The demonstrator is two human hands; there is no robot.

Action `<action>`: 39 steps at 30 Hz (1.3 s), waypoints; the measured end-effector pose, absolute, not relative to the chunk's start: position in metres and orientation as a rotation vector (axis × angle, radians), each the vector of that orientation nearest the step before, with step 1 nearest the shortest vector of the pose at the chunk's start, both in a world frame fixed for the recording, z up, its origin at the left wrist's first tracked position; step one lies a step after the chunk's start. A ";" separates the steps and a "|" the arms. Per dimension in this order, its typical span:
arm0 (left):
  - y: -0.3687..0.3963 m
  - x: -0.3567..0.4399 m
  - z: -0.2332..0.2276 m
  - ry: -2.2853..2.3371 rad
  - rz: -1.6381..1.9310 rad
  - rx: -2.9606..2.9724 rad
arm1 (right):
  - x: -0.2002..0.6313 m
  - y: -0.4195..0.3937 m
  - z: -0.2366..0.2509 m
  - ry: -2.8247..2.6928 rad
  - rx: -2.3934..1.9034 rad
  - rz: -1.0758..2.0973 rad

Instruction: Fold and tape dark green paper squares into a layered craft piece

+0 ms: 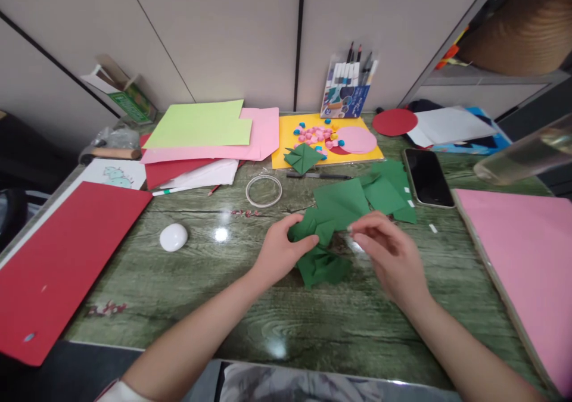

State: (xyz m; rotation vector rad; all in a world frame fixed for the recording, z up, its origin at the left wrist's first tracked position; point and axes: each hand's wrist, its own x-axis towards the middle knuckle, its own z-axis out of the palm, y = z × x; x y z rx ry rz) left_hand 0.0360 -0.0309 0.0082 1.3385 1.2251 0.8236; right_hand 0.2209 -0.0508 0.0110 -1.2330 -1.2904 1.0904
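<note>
My left hand [281,250] is closed on a folded green paper piece [316,226], its thumb pressed over the near edge. Thumb and forefinger of my right hand [393,256] pinch together just right of it, with a tiny white strip [350,228] at their tips. Below the held piece lies another crumpled, folded green paper [325,266]. Flat green sheets [342,202] spread behind my hands, and small white strips [410,203] sit on the right-hand one. Beyond the left hand rests a thin tape roll [263,205].
A phone [428,177] and a pink pad [521,265] are at right. Left are a red sheet [67,259] and a white egg-shaped object [174,237]. Behind are a yellow sheet [281,149] bearing pink and blue balls, a pen [319,176] and a marker box [346,95].
</note>
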 end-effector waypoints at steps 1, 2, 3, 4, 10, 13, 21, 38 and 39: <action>-0.030 0.036 0.009 1.230 0.823 1.329 | 0.222 -0.051 0.011 -1.297 -1.224 1.130; -0.030 0.036 0.010 1.233 0.823 1.323 | 0.223 -0.051 0.010 -1.303 -1.221 1.181; -0.031 0.036 0.010 1.234 0.823 1.323 | 0.223 -0.051 0.009 -1.301 -1.228 1.231; -0.031 0.036 0.010 1.235 0.824 1.326 | 0.222 -0.051 0.007 -1.296 -1.251 1.272; -0.034 0.038 0.010 1.206 0.835 1.305 | 0.216 -0.050 -0.001 -1.311 -1.422 1.278; -0.034 0.038 0.009 1.194 0.833 1.293 | 0.217 -0.049 0.000 -1.339 -1.450 1.290; -0.034 0.038 0.006 1.186 0.812 1.211 | 0.216 -0.048 0.004 -1.381 -1.493 1.283; -0.033 0.038 0.004 1.128 0.826 1.055 | 0.216 -0.049 0.008 -1.449 -1.540 1.253; -0.032 0.039 0.004 1.129 0.825 1.049 | 0.216 -0.050 0.009 -1.458 -1.545 1.240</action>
